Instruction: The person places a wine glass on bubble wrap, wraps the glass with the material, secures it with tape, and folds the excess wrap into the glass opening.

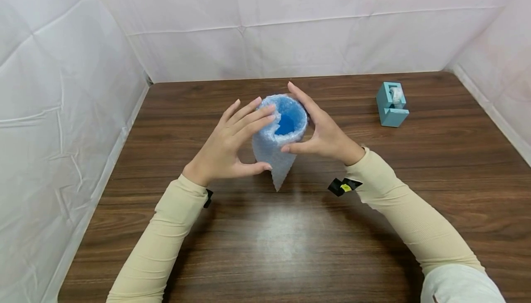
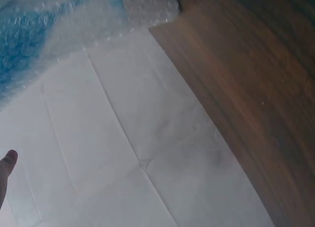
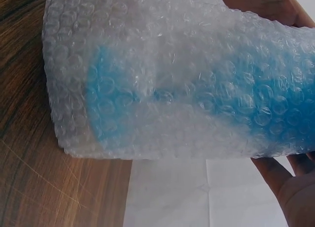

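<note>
A roll of bubble wrap [image 1: 271, 148] stands on the table, with something blue showing inside its open top; its kind is hidden. The wrap's lower edge ends in a pointed corner toward me. In the right wrist view, blue patches show through the bubble wrap [image 3: 172, 84]. My left hand [image 1: 230, 141] lies along the left side with its fingers spread and nearly straight, fingertips at the wrap's rim. My right hand [image 1: 325, 132] holds the right side between thumb and fingers. Only a fingertip [image 2: 9, 160] of the left hand shows in the left wrist view.
A light blue tape dispenser [image 1: 392, 107] with a tape roll stands at the back right of the brown wooden table [image 1: 282, 243]. White creased sheeting [image 1: 290, 49] walls the back and both sides. A black strap [image 1: 344, 187] hangs at my right wrist.
</note>
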A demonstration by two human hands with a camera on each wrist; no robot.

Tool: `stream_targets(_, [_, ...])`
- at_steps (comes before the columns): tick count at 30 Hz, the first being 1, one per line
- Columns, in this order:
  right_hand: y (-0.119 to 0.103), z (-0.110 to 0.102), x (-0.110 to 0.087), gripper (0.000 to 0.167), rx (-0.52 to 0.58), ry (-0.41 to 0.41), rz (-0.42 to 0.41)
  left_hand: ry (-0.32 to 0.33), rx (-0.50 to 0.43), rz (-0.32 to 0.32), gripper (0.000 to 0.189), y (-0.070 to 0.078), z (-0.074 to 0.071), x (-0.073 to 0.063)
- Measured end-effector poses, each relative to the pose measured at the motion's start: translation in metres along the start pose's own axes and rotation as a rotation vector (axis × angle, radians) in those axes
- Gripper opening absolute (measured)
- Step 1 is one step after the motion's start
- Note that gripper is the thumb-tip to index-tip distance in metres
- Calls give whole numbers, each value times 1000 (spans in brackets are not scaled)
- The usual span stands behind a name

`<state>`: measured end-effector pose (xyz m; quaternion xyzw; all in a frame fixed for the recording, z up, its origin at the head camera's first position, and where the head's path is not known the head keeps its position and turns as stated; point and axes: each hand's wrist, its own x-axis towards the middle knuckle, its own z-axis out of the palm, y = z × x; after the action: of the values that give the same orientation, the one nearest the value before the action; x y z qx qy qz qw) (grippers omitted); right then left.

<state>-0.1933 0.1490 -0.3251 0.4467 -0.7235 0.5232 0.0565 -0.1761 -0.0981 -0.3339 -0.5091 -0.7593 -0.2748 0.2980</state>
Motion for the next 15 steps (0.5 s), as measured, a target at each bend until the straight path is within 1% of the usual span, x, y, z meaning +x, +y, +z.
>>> stream_targets(4, [0, 0, -1, 113, -14, 3, -8, -5, 46, 26, 71, 0, -2, 3])
stream_targets(9, [-3, 1, -2, 113, -37, -4, 11, 5, 77, 47, 52, 1, -5, 6])
stream_targets(15, [-4, 4, -2, 113, -33, -18, 23, 34, 131, 72, 58, 3, -6, 10])
